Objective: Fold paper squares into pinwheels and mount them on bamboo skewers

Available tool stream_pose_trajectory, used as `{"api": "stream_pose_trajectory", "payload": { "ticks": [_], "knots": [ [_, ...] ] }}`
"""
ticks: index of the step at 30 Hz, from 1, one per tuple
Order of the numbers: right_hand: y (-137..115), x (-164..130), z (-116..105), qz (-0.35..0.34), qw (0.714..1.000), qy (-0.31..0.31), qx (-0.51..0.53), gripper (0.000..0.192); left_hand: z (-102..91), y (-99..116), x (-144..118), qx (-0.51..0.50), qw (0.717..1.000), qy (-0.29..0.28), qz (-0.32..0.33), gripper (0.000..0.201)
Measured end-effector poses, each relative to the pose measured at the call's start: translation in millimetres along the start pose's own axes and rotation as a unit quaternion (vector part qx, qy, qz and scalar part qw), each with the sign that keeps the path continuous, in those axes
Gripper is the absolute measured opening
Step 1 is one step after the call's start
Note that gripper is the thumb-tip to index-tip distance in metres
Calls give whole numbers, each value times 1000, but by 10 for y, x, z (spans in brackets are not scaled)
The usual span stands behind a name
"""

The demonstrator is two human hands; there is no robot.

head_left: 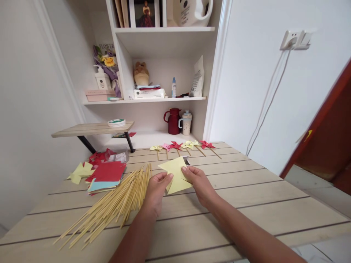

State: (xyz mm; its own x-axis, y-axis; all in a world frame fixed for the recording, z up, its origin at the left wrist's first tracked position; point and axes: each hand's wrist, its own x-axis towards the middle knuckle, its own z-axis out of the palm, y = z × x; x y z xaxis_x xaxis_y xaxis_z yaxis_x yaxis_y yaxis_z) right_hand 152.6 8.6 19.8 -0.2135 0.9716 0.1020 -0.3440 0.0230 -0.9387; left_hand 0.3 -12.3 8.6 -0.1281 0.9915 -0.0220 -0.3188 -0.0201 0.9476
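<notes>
A pale yellow sheet of paper (177, 175) with slits cut into it is held up over the table between my hands. My left hand (157, 188) pinches its left edge between thumb and fingers. On the opposite side, my right hand (197, 182) grips the paper with the thumb on top. Just behind the sheet lies a shiny metal object (187, 161), mostly hidden. A loose pile of thin wooden sticks (117, 204) spreads to the left of my left hand. Past it sits a stack of coloured paper squares (108, 173), red on top and light blue below.
Several paper pinwheels on sticks (175, 146) lie in a row along the table's back. Cut yellow paper (80, 172) and red paper pieces (100, 157) rest at the left. A small raised shelf (90, 129) stands there. Behind are a dark red jug (173, 122) and a lidded cup (187, 124).
</notes>
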Motion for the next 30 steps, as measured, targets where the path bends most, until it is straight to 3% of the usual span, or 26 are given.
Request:
{"api": "stream_pose_trajectory", "payload": {
  "ticks": [12, 18, 26, 30],
  "knots": [
    [-8, 11, 10, 30, 998, 6, -50, 42, 1, -18, -12, 17, 1000, -18, -4, 40],
    [31, 23, -21, 23, 997, 5, -70, 39, -24, -48, 12, 29, 999, -20, -4, 34],
    [64, 39, -40, -2, 994, 20, -110, 36, -7, -51, 0, 9, 998, -65, -16, 36],
    [69, 37, -38, -12, 993, 1, -116, 35, 5, -40, -7, -4, 999, -37, -25, 36]
  ]
}}
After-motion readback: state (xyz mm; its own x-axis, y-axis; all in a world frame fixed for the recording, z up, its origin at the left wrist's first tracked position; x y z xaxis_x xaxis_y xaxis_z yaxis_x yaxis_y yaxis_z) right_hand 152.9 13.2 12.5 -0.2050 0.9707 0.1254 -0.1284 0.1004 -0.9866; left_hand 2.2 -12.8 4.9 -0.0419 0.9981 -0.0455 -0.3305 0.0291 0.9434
